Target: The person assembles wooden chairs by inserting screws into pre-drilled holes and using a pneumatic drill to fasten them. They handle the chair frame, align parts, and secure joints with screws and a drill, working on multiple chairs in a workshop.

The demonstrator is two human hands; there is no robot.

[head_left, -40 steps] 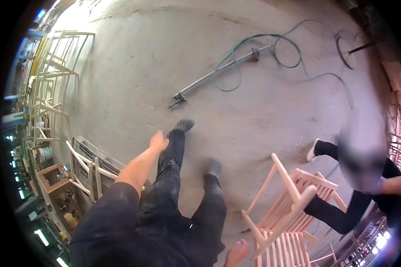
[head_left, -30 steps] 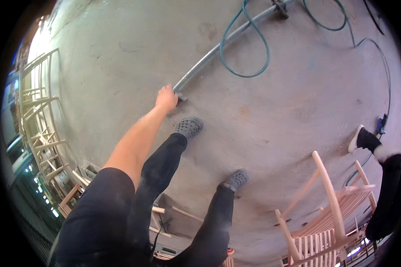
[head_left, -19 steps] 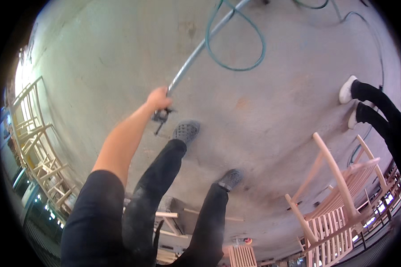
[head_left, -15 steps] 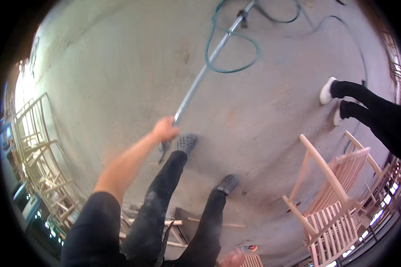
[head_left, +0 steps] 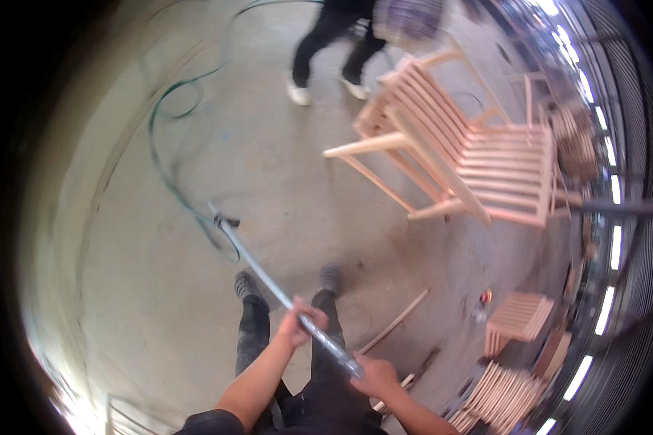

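Observation:
A long grey metal pole [head_left: 261,272] with a black clamp-like fitting [head_left: 227,220] close to its far end slants across in front of my legs. Partway along it, my left hand [head_left: 302,322] is wrapped round the pole, a little blurred. My right hand [head_left: 376,377] is closed at the pole's near end, beside my right thigh. At the far end of the pole, a green hose [head_left: 168,181] curls on the floor. Whether the hose is fastened to the pole, I cannot tell.
A slatted wooden chair [head_left: 442,145] stands ahead to the right, with another person [head_left: 341,36] in dark trousers behind it. Wooden slat panels [head_left: 519,319] and stacked wooden pieces [head_left: 497,399] lie at the right. A wooden stick [head_left: 395,320] rests by my right leg.
My view has swung to the right, bringing the chair nearer the middle. The pole has come closer and tilted the other way. My right hand has moved onto its near end.

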